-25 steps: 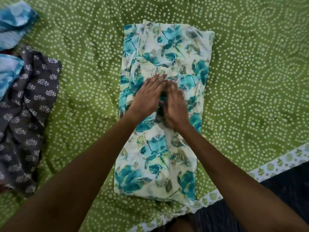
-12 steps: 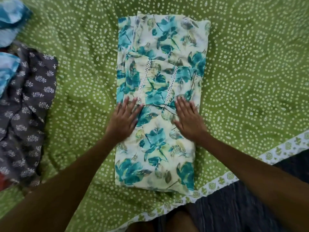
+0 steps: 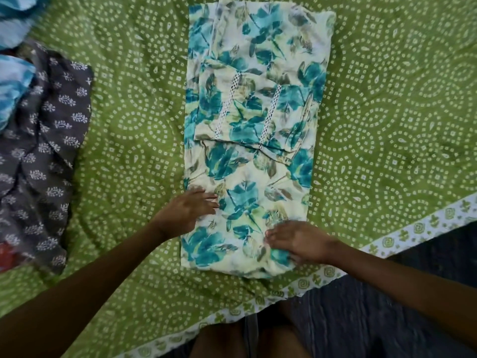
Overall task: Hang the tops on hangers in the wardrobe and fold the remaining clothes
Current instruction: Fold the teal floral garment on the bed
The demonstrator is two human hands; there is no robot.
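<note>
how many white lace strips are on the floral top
2. One lace strip runs down the left of the folded floral top; the other lace strip runs right of it. More may be hidden in the folds.

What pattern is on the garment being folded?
Teal and green floral print on cream, seen clearly in the head view.

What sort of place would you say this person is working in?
Probably a bedroom at home: a green printed bedspread covers the surface, a floral garment lies folded on it, and more clothes are heaped beside it.
</note>
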